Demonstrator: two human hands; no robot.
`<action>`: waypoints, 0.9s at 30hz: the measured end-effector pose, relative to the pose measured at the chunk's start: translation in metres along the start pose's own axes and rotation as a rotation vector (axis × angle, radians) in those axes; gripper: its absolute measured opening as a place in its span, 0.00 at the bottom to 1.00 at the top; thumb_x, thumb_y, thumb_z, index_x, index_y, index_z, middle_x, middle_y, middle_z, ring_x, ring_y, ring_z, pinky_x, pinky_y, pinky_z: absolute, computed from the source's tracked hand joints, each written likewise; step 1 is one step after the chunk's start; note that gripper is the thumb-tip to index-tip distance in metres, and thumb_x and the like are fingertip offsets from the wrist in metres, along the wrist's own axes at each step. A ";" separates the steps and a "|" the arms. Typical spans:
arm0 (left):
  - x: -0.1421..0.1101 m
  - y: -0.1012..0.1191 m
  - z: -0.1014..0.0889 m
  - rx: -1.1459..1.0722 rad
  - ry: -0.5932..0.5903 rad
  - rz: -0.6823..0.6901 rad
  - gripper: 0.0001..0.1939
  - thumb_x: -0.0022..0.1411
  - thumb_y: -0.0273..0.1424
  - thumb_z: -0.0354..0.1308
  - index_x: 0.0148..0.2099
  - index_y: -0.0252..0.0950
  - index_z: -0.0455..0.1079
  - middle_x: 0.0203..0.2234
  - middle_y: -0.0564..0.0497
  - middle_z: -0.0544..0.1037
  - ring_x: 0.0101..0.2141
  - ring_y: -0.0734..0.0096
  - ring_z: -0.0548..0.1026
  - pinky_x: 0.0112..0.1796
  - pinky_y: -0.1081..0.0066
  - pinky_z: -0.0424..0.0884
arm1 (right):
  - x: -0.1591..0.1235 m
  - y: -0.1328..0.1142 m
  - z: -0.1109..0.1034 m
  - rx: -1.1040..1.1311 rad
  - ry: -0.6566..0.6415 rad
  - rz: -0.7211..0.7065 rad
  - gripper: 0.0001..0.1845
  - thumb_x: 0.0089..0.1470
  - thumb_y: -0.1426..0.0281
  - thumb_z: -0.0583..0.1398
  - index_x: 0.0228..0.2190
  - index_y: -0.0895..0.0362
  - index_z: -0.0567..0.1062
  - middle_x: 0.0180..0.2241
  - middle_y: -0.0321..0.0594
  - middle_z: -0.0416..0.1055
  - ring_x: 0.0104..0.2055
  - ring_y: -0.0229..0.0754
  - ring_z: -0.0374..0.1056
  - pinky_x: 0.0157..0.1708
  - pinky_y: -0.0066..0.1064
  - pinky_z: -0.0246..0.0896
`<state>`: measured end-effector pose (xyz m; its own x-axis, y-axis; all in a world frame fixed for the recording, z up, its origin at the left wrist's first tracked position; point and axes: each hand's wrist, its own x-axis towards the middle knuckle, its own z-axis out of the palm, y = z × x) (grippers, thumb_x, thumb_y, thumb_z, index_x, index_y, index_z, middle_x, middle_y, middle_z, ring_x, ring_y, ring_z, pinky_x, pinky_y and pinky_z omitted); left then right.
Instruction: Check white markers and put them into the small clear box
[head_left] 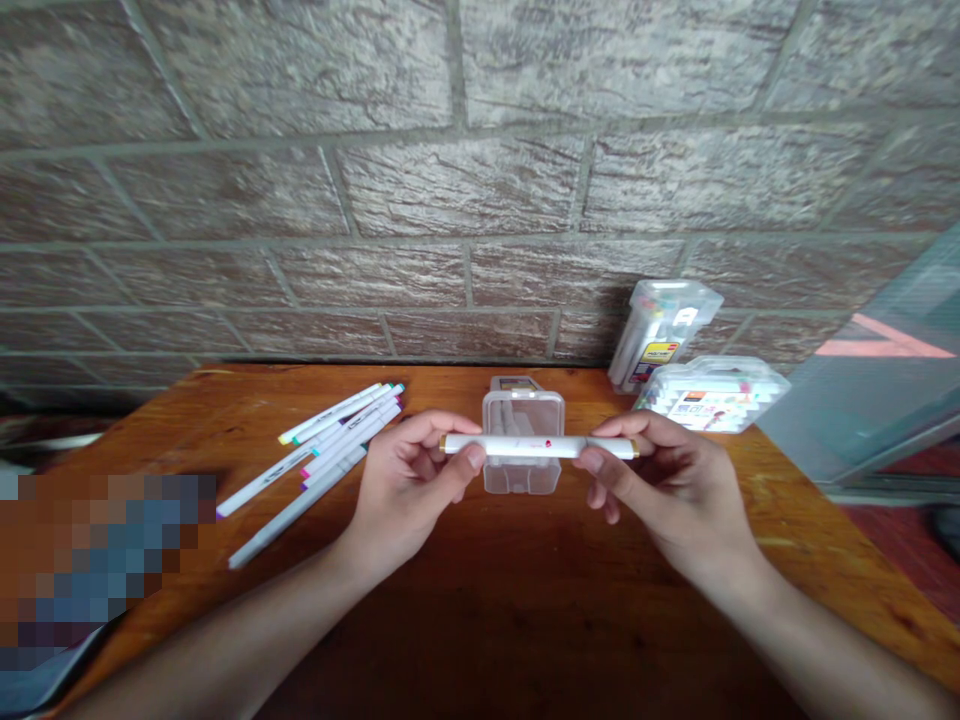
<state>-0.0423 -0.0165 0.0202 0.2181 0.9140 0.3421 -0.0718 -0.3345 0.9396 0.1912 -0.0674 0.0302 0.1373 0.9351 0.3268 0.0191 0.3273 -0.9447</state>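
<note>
A white marker (pixel 534 447) with gold-coloured ends is held level above the wooden table (pixel 480 590). My left hand (pixel 409 478) pinches its left end and my right hand (pixel 664 480) pinches its right end. Just behind the marker stands a clear plastic marker case (pixel 523 410), open at the top, with a few white markers inside. Neither hand touches the case.
Several loose white markers (pixel 330 440) with coloured tips lie fanned on the table to the left. Two more clear marker boxes sit at the back right, one upright (pixel 660 335) against the brick wall, one lying flat (pixel 712 395). A blurred patch covers the lower left.
</note>
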 end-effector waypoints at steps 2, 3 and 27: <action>0.000 0.001 0.001 -0.003 -0.003 -0.004 0.12 0.61 0.36 0.72 0.39 0.34 0.78 0.20 0.55 0.75 0.18 0.77 0.70 0.18 0.78 0.66 | 0.000 0.000 0.000 -0.006 -0.002 0.016 0.18 0.49 0.61 0.78 0.34 0.57 0.79 0.20 0.35 0.77 0.15 0.36 0.70 0.13 0.24 0.67; 0.000 0.002 0.001 -0.006 -0.004 -0.003 0.11 0.61 0.36 0.72 0.39 0.34 0.78 0.19 0.55 0.75 0.18 0.77 0.70 0.18 0.78 0.66 | 0.000 0.000 -0.001 -0.009 -0.006 0.023 0.18 0.48 0.61 0.78 0.34 0.57 0.79 0.20 0.35 0.77 0.15 0.37 0.70 0.13 0.24 0.67; 0.001 -0.006 0.001 -0.294 0.015 -0.075 0.11 0.67 0.36 0.67 0.47 0.35 0.83 0.27 0.49 0.82 0.19 0.76 0.71 0.22 0.74 0.67 | 0.000 0.002 -0.002 0.227 0.010 0.109 0.11 0.59 0.62 0.72 0.38 0.55 0.81 0.33 0.43 0.86 0.18 0.38 0.73 0.14 0.25 0.68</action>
<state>-0.0409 -0.0141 0.0147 0.2193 0.9377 0.2695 -0.3347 -0.1871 0.9235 0.1935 -0.0670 0.0282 0.1366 0.9655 0.2217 -0.2191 0.2477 -0.9437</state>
